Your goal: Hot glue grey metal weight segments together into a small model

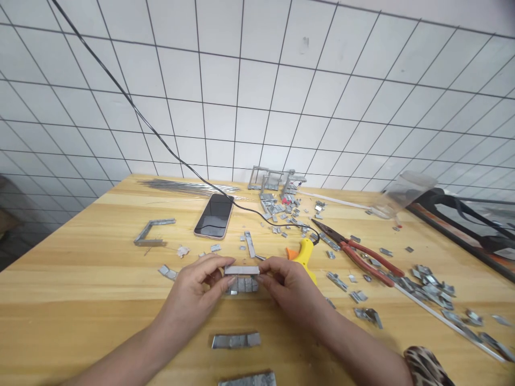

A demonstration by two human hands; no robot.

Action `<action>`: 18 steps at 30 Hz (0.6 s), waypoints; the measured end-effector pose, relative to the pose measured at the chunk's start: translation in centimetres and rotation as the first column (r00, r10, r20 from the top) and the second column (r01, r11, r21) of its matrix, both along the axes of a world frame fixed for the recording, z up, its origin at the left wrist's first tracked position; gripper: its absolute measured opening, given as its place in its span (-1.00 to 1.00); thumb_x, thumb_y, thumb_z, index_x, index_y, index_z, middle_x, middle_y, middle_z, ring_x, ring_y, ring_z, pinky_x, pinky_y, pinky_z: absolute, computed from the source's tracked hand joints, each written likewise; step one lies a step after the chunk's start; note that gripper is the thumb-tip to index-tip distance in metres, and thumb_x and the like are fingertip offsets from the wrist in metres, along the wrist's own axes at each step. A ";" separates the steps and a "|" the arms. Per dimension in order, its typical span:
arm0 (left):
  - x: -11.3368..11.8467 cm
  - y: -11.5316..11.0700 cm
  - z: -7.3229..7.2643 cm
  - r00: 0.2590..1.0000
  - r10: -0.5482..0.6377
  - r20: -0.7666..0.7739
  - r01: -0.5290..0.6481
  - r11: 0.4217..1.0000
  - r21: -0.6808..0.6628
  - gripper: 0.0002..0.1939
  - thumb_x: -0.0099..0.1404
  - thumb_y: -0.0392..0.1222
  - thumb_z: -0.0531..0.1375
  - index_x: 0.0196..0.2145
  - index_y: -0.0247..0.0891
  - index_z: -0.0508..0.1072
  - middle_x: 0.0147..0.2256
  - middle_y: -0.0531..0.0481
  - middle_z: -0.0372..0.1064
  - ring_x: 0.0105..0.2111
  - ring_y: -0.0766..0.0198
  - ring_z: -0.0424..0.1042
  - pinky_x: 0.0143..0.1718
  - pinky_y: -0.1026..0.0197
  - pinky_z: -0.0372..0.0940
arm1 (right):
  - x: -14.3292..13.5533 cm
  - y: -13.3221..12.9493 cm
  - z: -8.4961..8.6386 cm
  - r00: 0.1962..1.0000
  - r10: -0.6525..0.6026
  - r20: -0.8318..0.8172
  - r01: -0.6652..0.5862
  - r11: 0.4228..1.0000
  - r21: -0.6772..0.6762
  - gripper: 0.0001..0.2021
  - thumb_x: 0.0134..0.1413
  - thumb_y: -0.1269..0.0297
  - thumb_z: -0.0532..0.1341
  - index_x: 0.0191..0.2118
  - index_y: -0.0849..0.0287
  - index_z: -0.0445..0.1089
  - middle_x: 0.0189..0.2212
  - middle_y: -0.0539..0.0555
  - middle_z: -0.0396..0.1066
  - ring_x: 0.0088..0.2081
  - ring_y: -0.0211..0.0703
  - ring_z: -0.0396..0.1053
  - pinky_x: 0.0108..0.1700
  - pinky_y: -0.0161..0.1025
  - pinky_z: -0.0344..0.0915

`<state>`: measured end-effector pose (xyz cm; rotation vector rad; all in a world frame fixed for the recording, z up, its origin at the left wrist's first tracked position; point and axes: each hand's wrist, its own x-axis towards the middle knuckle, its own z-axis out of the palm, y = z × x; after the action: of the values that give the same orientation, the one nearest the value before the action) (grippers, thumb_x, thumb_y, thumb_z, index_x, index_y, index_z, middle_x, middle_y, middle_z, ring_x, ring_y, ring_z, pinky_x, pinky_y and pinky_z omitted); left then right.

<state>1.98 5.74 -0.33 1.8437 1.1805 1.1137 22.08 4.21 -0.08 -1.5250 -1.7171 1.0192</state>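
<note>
Between my hands is a narrow grey metal strip (242, 271), held level just above the wooden table. My left hand (203, 281) pinches its left end with thumb and forefinger. At the other end, the fingers of my right hand (284, 281) grip it the same way. Right below the strip sits a segmented grey metal piece (244, 286), partly hidden; whether the two touch I cannot tell. Closer to me lie a similar metal piece (236, 340) and another (247, 379), cut off by the lower edge. A yellow glue gun (306, 257) rests beside my right hand, partly covered by it.
Red-handled pliers (362, 254) and scattered metal scraps (432, 287) lie to the right. A phone (214, 215), a bundle of thin wires (185, 186) and small metal frames (273, 179) are toward the tiled wall. A bent metal bracket (151, 233) lies left. A black cable (161, 140) hangs across.
</note>
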 end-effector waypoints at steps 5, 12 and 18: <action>0.1 -0.1 0.2 1.000 -0.003 -0.007 0.003 1.000 0.013 -0.81 0.17 -0.26 0.21 -0.23 -0.24 0.55 -0.48 0.06 0.38 -0.50 0.31 0.37 -0.47 0.29 0.30 | 0.0 0.0 0.4 1.000 0.007 0.021 -0.008 1.000 0.014 -0.86 0.06 0.39 0.12 -0.38 0.17 0.44 -0.66 -0.12 0.17 -0.60 -0.31 0.11 -0.54 -0.36 0.06; -0.1 -0.1 0.2 1.000 -0.022 -0.022 0.022 0.999 0.042 -0.80 0.17 -0.28 0.21 -0.22 -0.26 0.55 -0.46 0.04 0.40 -0.49 0.31 0.39 -0.43 0.29 0.32 | 0.2 0.0 0.6 0.997 0.024 0.070 -0.027 0.999 0.047 -0.83 0.04 0.42 0.13 -0.37 0.17 0.49 -0.60 -0.09 0.27 -0.53 -0.29 0.14 -0.49 -0.35 0.07; 0.0 -0.1 0.1 0.999 -0.024 -0.030 0.025 0.998 0.055 -0.80 0.17 -0.28 0.21 -0.23 -0.28 0.55 -0.45 0.03 0.41 -0.49 0.31 0.40 -0.43 0.29 0.32 | 0.4 0.0 0.6 0.994 0.029 0.103 -0.037 0.996 0.076 -0.84 0.04 0.43 0.15 -0.36 0.17 0.49 -0.60 -0.09 0.27 -0.54 -0.29 0.15 -0.50 -0.35 0.07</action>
<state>2.00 5.67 -0.18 1.9174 1.1509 1.1196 22.43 4.16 0.53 -1.5267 -1.8361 0.8942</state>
